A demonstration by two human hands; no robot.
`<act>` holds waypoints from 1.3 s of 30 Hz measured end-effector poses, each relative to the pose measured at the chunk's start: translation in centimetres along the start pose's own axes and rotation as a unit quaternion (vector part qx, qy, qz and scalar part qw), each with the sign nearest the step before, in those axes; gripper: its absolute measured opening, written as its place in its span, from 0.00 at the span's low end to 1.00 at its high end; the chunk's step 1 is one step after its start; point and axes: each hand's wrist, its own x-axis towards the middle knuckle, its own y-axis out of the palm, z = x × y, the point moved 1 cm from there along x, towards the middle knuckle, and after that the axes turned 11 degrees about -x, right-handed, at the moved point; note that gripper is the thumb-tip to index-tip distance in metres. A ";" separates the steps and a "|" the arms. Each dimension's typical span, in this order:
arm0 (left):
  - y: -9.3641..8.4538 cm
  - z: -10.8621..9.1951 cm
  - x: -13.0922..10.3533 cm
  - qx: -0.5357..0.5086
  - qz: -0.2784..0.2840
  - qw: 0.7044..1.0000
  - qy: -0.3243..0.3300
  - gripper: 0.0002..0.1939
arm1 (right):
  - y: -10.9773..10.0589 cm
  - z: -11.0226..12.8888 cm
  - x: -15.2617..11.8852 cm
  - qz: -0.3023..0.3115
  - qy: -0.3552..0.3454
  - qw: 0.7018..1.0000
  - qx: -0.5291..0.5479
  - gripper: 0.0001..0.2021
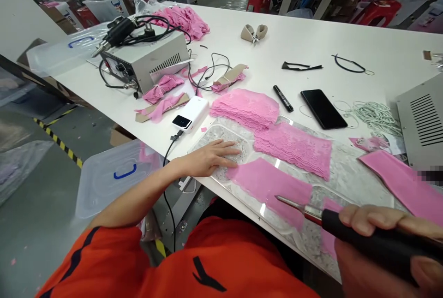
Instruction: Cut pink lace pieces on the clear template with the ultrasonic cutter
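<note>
My left hand [211, 156] lies flat with its fingers spread on a clear sheet over a grey marbled board [360, 169], its fingertips at the left end of a flat pink fabric piece [266, 185]. My right hand [384, 238] is wrapped round a black-handled tool [367, 235] with a thin metal tip, which points left above that piece. Behind it sit two stacks of pink fabric, one rounded [245, 106] and one lacy and rectangular [294, 146]. More pink fabric [404, 182] lies at the right, and a small pink piece is partly behind the tool.
A white power bank [191, 113] with a cable stands left of the board. Beyond are a marker [283, 98], a phone [323, 109], green cord [377, 116], scissors [254, 34] and a grey machine [148, 58]. Another grey box [424, 118] stands right.
</note>
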 end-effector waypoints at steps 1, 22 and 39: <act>0.0 0.1 -0.2 -0.006 -0.003 1.000 0.003 0.33 | 1.4 0.1 0.1 0.007 -0.026 1.000 -0.013 0.08; 0.7 0.5 -1.3 -0.011 -0.037 0.998 0.039 0.28 | 10.1 -2.3 -0.8 0.183 -0.080 0.980 0.009 0.09; 1.1 0.8 -1.4 -0.010 -0.068 0.996 0.059 0.28 | 11.4 -2.7 -1.1 0.205 -0.102 0.973 0.014 0.08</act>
